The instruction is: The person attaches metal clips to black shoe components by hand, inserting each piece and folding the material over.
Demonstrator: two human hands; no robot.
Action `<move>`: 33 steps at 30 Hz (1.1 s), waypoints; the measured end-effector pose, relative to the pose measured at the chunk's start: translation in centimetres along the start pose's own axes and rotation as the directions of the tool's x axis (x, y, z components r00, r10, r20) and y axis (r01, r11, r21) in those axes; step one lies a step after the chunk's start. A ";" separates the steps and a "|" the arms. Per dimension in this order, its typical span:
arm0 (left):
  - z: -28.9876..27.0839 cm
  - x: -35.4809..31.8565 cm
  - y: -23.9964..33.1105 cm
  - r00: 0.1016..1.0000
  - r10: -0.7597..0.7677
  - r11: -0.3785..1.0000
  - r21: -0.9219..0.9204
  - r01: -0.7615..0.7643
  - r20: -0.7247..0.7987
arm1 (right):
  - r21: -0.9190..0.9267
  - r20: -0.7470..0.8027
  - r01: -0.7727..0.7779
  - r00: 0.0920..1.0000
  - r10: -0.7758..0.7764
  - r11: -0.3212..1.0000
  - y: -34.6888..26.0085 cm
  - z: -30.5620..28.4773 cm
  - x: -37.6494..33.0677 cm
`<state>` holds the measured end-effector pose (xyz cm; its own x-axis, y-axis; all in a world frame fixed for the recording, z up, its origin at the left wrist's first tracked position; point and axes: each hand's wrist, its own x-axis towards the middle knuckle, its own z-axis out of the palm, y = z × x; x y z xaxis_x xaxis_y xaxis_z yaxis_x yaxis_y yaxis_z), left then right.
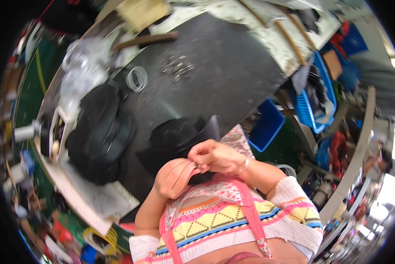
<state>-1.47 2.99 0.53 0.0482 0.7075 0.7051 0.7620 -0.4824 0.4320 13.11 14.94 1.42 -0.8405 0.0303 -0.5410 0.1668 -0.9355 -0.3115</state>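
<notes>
Black fabric piece (pixel 180 136) lies on the dark desk (pixel 224 75) at its near edge, just in front of the person's chest, one stiff corner standing up beside the right hand (pixel 217 157). Both hands are raised over it and meet above its near side. The right hand is curled, thumb and forefinger pinched together on something very small at the point where the hands touch; what it is cannot be told. The left hand (pixel 174 177) is half closed, its fingers (pixel 185 166) bent in toward the same spot, and whether they grip anything of their own is unclear. A bracelet (pixel 246 166) circles the right wrist.

Toward the desk's left edge lies a larger black bag (pixel 101 132), well apart from the hands. Beyond it, nearer the far left corner, a roll of clear tape (pixel 137 78) lies flat, and just to its right a scatter of small metal parts (pixel 177 67) is spread over the desk's middle. Crumpled clear plastic (pixel 80 66) is heaped along the far left edge, and a wooden stick (pixel 146 40) lies across the far edge. Off the desk's right edge, a blue crate (pixel 268 125) sits low down, with a blue basket (pixel 316 103) of clothing further right.
</notes>
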 end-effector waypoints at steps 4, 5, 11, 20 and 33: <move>-0.3 -0.7 -0.3 0.996 0.030 0.999 0.026 -0.028 -0.080 | 0.072 0.188 -0.041 0.982 0.027 0.997 0.6 -0.5 1.2; -0.3 -0.9 -0.5 0.994 0.023 1.000 0.021 -0.021 -0.106 | 0.069 0.201 -0.068 0.978 0.053 0.995 0.7 -0.3 1.5; 0.0 -0.4 -2.3 0.786 -0.608 0.751 0.242 0.615 -0.111 | -0.487 -0.116 0.412 0.843 -0.525 0.770 0.1 -0.5 3.7; 1.4 0.1 -3.5 0.786 -0.586 0.764 0.189 0.617 -0.197 | -0.587 -0.203 0.398 0.770 -0.605 0.705 0.2 -0.4 5.8; 1.2 -0.1 -3.3 0.537 -0.844 0.453 -0.519 0.725 0.014 | -0.630 -0.251 0.361 0.743 -0.620 0.687 0.5 -0.1 5.9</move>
<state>-3.27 5.13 -1.62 -0.6083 0.7937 0.0062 0.0448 0.0266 0.9986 8.27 14.72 -2.00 -0.5986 0.6913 -0.4047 0.1361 -0.4102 -0.9018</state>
